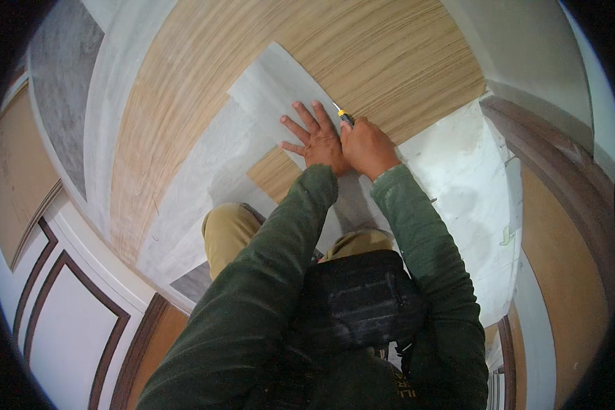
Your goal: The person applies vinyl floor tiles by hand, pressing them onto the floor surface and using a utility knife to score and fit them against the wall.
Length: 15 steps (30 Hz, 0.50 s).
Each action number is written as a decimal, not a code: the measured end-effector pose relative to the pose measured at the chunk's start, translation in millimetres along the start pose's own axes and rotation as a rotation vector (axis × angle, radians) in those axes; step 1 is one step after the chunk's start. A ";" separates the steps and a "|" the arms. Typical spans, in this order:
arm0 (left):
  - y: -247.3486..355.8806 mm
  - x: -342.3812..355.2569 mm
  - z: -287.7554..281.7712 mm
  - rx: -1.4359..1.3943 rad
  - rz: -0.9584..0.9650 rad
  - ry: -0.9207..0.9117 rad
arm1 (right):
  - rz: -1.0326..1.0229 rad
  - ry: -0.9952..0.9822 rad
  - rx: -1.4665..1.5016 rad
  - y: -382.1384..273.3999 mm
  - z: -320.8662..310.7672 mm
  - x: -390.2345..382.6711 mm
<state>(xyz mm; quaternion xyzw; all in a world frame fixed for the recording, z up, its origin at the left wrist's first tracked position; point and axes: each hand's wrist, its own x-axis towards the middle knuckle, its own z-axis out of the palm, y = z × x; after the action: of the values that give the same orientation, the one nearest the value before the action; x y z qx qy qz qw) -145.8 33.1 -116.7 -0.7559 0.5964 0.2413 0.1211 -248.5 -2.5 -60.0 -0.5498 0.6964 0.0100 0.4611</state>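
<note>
My left hand [321, 145] lies flat with its fingers spread, pressing on a pale grey-white sheet [280, 75]. Close beside it, my right hand [372, 147] is closed round the yellow-and-black handle of a utility knife [346, 117]. The knife's thin metal tip points away from me, at the right edge of the pale sheet. Under that sheet and beyond it spreads wood-grain flooring [410, 61]. A smaller wood-grain piece [275, 175] shows just below my left hand, partly covered by my sleeve.
White bare floor [458, 198] lies to the right, bordered by a brown door frame [547, 137]. On the left stand a white panelled door [68, 321] with dark trim and a brown cardboard sheet [20, 178]. A black bag [362, 301] hangs at my waist.
</note>
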 end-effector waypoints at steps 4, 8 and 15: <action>0.6 -0.4 -6.4 0.015 -0.019 -0.045 | -0.004 -0.006 0.002 1.5 3.3 1.7; 0.1 -1.7 -10.7 -0.033 0.004 -0.057 | -0.039 0.034 0.018 5.7 5.5 0.0; 4.9 -2.2 -17.1 -0.037 -0.024 -0.114 | 0.019 0.006 0.016 9.4 8.0 -0.6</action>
<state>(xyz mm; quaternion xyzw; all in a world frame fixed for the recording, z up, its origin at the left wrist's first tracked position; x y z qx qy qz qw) -147.1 25.6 -100.5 -0.7503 0.5747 0.2935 0.1439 -250.7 5.8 -68.8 -0.5394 0.7030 0.0072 0.4634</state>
